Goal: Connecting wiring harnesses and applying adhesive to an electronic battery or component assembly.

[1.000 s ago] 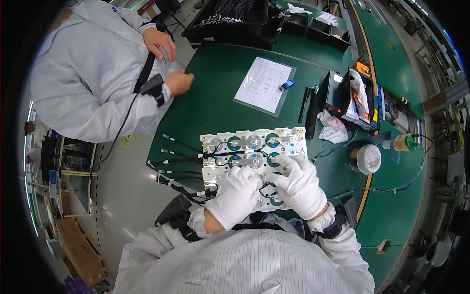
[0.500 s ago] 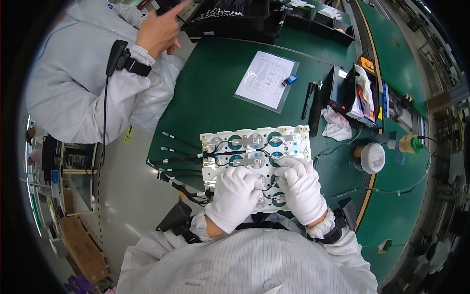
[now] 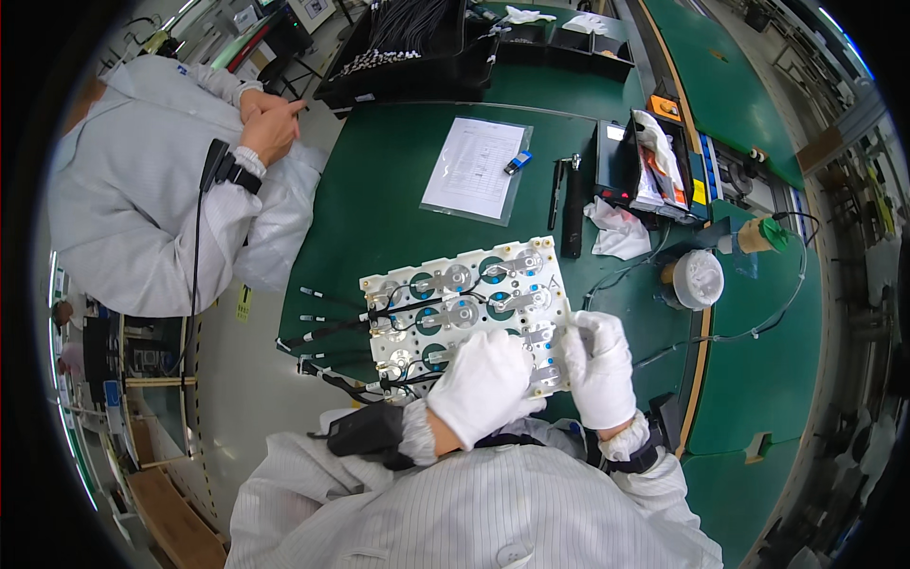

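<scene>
A white mounting plate [image 3: 559, 284] carries rows of round metal parts, flat metal strips and blue dots. It lies slightly turned on the green table before me. Black cables [image 3: 327, 332] run over it and stick out past its left edge. My left hand [image 3: 485, 384], in a white glove, is closed over the plate's lower part; whatever its curled fingers hold is hidden beneath them. At the plate's right edge my gloved right hand [image 3: 602, 370] has bent fingers closed against the rim.
Beyond the plate lie a sleeved paper sheet [image 3: 464, 175], a blue clip-like object [image 3: 518, 162], a pen and a black rod-shaped tool [image 3: 573, 213]. A white tub [image 3: 698, 280] and crumpled tissue [image 3: 618, 229] are at right. Another person [image 3: 161, 180] stands at left, hands together.
The plate has turned slightly counterclockwise. My right hand has moved from the cable area to the plate's right edge; my left has shifted right across the plate. The other person's hands have come together.
</scene>
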A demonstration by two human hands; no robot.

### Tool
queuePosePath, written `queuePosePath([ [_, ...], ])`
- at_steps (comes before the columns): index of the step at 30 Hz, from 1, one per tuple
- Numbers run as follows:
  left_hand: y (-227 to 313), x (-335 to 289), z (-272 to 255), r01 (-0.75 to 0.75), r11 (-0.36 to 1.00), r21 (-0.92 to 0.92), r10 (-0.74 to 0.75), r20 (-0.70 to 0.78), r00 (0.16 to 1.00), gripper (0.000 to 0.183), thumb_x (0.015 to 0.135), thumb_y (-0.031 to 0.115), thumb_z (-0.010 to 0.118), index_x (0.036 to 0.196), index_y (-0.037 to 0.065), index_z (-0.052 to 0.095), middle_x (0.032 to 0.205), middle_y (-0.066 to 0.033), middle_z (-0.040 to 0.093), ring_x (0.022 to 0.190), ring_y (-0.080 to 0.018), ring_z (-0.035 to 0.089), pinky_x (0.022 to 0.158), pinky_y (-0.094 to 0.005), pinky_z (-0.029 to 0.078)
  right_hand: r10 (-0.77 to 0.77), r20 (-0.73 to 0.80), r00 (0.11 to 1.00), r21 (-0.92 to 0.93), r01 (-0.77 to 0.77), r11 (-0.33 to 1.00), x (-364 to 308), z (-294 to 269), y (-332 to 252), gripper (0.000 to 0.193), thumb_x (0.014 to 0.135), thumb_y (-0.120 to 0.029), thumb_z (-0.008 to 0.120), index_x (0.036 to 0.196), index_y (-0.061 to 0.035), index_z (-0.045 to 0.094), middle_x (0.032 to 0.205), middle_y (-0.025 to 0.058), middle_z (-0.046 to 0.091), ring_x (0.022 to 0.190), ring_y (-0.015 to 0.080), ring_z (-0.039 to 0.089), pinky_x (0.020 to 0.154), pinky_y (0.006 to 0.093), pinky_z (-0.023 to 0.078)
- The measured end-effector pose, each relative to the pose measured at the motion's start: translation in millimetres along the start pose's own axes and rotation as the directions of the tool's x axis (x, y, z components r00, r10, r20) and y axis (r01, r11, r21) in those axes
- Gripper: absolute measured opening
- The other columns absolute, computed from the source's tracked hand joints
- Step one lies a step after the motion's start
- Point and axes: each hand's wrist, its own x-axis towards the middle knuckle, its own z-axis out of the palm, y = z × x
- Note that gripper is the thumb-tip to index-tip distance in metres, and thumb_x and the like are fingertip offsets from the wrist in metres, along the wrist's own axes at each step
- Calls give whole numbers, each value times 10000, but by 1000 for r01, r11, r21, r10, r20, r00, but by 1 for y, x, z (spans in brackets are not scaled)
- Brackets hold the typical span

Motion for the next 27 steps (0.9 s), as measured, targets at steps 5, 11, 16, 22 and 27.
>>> queuePosePath([
  [5,-2,19,-1,-21,1000,0,21,129,991,380,686,418,674,685,39,646,624,-106,586,654,-268,584,625,-403,464,10,-65,998,72,-5,997,-4,16,4,198,810,3,589,996,-36,533,932,156,539,836,319,557,732,376,464],
  [11,4,23,-3,7,999,46,-16,186,982,376,687,417,668,682,42,654,586,-102,591,626,-261,601,602,-391,471,-12,-42,999,96,16,995,-2,16,4,220,787,45,565,994,-27,549,904,163,511,838,329,533,737,383,449],
  [16,10,16,1,121,991,62,-131,195,972,387,704,445,666,688,59,655,610,-96,596,661,-249,607,608,-382,476,-34,7,999,20,34,999,2,13,3,238,766,36,585,993,-34,582,915,169,513,851,329,528,731,383,451],
  [22,-23,-31,-17,-43,977,-207,5,-179,984,312,747,366,666,815,66,615,702,-88,550,658,-267,557,580,-375,442,-187,164,969,-186,217,958,19,-7,-37,171,708,-100,699,867,-80,641,858,115,569,814,290,552,680,389,473],
  [27,-48,-43,-6,-41,998,-50,25,-286,958,208,700,228,652,798,55,589,674,-65,510,623,-256,526,562,-379,433,-182,512,840,-223,334,916,11,13,-51,124,682,-238,707,718,-123,677,839,78,592,794,292,559,671,386,488],
])
